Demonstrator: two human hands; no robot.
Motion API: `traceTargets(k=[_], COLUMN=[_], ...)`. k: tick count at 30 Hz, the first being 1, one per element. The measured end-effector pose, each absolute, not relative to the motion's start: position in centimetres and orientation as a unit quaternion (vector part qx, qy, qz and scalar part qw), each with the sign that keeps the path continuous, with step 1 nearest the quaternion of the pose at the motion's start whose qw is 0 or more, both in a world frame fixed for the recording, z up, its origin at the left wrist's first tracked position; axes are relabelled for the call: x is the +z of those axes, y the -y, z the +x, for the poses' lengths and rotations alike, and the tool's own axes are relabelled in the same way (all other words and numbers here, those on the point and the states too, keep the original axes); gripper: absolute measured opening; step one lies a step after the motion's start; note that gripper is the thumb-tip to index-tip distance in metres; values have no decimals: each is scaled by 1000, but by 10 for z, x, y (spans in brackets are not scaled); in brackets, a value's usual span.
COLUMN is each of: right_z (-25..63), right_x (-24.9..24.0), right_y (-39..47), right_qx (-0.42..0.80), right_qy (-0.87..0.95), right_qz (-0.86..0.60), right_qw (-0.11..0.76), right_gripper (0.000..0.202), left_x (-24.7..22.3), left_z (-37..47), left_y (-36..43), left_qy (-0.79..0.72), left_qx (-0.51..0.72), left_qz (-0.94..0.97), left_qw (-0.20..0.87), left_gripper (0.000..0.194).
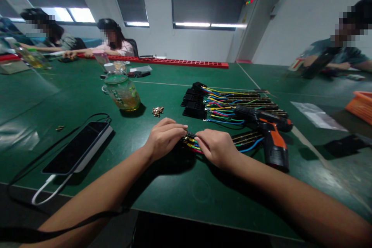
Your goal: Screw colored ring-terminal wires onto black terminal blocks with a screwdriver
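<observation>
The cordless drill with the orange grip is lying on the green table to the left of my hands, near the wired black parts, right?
Not quite: the head view shows the cordless drill to the right of your hands. It does lie on the green table, near the wired black parts.

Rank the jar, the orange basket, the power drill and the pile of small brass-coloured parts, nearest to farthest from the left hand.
1. Pile of small brass-coloured parts, just beyond the left hand.
2. Jar, beyond and to the left.
3. Power drill, to the right.
4. Orange basket, far right edge.
</observation>
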State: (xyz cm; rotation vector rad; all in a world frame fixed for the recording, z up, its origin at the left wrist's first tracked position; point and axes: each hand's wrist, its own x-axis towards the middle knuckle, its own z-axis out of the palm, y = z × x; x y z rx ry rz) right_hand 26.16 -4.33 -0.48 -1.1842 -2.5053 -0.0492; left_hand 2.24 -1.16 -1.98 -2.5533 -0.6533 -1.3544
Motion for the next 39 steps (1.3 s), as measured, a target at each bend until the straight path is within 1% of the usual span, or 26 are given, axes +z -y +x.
traceTargets(k=[3,8,13,26,39], right_z=[262,263,264,266,267], right_x=[-6,-8,-8,-6,-8], right_y=[43,45,45,46,44], right_qx=[-19,-19,-9,-65,-88], right_qy=[890,892,893,901,898], right_qz=[-416,-405,-392,-371,-349], right_qw=[186,202,222,214,253], right_gripper=[33,31,26,28,25], left_x=[-21,-20,-19,-23,-23], left_z=[22,24,25,22,21], left_y=[11,11,13,13,13], left_qy=[224,221,217,246,247], left_qx=[-456,-457,-462,-451,-451], left_qz=[-856,-859,-858,-856,-857], left_qw=[96,69,61,59,35], left_gripper=[8,12,8,13,11])
